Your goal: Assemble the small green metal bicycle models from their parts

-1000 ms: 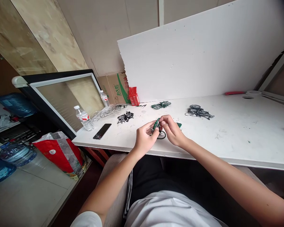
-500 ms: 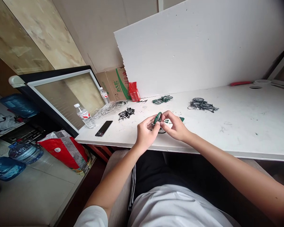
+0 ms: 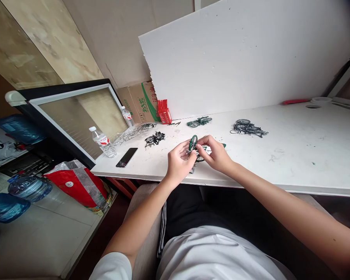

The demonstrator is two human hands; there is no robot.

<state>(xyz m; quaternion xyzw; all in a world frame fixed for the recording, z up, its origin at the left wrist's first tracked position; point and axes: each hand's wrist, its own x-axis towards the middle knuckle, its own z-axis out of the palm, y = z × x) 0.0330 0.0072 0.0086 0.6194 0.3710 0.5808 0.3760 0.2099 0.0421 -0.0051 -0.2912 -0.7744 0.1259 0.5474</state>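
Sitting at a white worktop (image 3: 291,155), a person in a white T-shirt holds a small green wheeled model part (image 3: 193,142) up between both hands, just above the near edge. The left hand (image 3: 178,162) has its grip closed around the part, thumb in front and fingers behind, with the spoked wheel standing upright above the fingertips. The right hand (image 3: 216,154) brings thumb and forefinger close together at the part's right side; whether that grip pinches a tiny piece or only touches is too small to tell. Just below, between the hands, a black spoked wheel (image 3: 200,158) partly shows. Farther back lie a green model bicycle (image 3: 199,121), a black model bicycle (image 3: 154,139) to its left and a dark tangle of bicycle parts (image 3: 248,128) to its right. For such fine handling, the left hand would do well to stay steady and light, clear of the thin spokes, while the right works with fingertips alone, pressing gently and straight so nothing slender bends.
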